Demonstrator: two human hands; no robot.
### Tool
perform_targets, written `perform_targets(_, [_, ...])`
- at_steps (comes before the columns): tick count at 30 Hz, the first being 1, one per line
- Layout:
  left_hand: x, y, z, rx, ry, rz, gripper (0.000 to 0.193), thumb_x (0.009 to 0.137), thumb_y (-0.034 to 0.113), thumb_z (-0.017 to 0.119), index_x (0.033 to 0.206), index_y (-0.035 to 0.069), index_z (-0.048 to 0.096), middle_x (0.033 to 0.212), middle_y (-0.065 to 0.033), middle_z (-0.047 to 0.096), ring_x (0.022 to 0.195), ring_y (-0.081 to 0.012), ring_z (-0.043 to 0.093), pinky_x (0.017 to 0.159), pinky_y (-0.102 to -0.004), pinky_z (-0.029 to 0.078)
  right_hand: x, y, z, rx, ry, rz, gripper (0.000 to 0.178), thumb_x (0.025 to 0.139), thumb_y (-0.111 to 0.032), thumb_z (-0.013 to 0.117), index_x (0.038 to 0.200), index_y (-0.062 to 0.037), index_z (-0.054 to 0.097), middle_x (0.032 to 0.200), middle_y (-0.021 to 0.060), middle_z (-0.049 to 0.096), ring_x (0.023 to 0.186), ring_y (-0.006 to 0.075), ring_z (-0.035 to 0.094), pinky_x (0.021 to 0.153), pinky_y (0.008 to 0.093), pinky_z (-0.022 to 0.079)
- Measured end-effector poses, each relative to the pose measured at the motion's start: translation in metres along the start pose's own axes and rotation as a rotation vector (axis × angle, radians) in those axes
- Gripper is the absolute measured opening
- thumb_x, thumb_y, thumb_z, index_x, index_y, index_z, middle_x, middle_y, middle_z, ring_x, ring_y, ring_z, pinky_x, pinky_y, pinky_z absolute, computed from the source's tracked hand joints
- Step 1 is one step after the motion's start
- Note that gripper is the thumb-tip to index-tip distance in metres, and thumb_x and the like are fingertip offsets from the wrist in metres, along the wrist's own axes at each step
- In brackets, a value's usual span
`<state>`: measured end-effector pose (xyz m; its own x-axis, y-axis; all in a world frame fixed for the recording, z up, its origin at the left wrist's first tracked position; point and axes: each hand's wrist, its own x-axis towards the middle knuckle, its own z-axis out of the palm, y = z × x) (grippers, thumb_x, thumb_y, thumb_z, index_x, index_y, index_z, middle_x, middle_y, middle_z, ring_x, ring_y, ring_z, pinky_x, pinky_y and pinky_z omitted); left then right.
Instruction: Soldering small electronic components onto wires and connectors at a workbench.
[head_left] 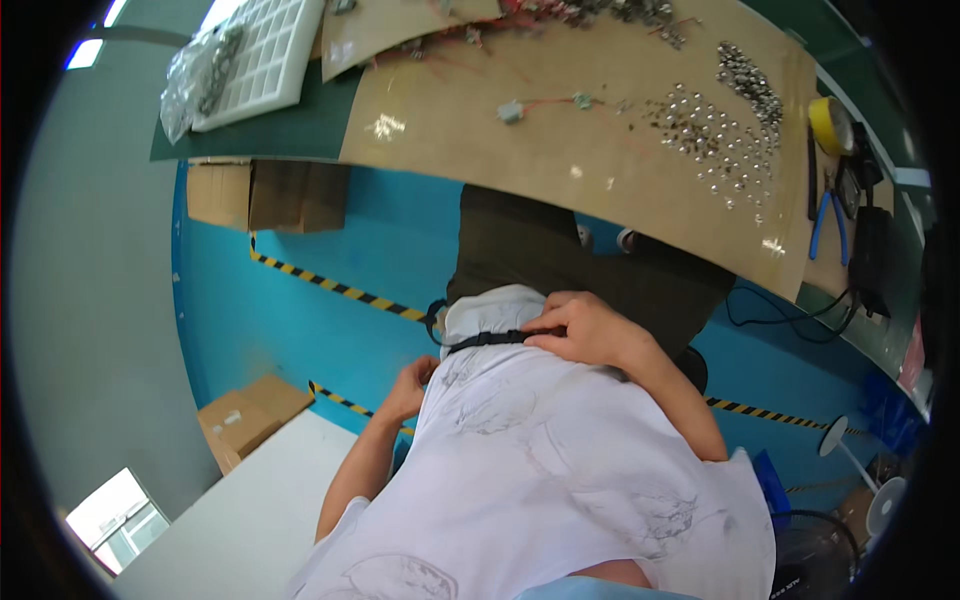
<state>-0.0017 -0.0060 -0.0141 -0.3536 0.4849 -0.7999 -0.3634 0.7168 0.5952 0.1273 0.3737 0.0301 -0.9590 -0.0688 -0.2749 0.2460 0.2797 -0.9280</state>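
A black strap point(490, 340) with a buckle runs across the front of my white shirt point(540, 430) at the waist. My right hand point(588, 330) is closed on this strap, the fingers bent around its right part. My left hand point(408, 390) is at the left side of my waist, against the shirt's edge. Its fingertips are hidden behind the cloth, so its grip does not show. A black loop point(435, 322) sticks out at the strap's left end. Dark trousers point(520, 240) show below the shirt.
Ahead stands a workbench point(450, 130) with small shiny metal parts point(710, 140), a red-wired piece point(510, 112), yellow tape point(830, 126) and blue-handled pliers point(828, 222). A white compartment tray point(262, 65) lies far left. Cardboard boxes point(215, 195) and striped tape point(340, 288) are on the blue floor.
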Motion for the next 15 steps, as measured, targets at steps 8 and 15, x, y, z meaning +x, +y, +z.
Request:
perform_targets(8, [-0.025, 0.031, 0.002, 0.057, 0.051, 0.063, 0.038, 0.092, 0.025, 0.085, 0.117, 0.002, 0.069, 0.107, -0.0021, 0.071, 0.100, -0.0092, 0.060, 0.089, -0.0300, 0.051, -0.002, 0.015, 0.005, 0.016, 0.074, -0.083, 0.021, 0.094, -0.024, 0.080, 0.109, -0.0109, 0.085, 0.096, 0.0136, 0.076, 0.090, 0.0319, 0.073, 0.081, 0.0393, 0.059])
perform_targets(15, [-0.011, 0.023, -0.014, 0.053, -0.024, 0.071, 0.034, 0.092, 0.019, 0.085, 0.117, 0.001, 0.072, 0.109, -0.0040, 0.075, 0.103, -0.0111, 0.064, 0.094, -0.0324, 0.053, -0.016, 0.043, 0.011, 0.196, 0.222, -0.186, 0.018, 0.095, -0.022, 0.078, 0.104, -0.0082, 0.085, 0.096, 0.0155, 0.079, 0.088, 0.0323, 0.075, 0.079, 0.0403, 0.060])
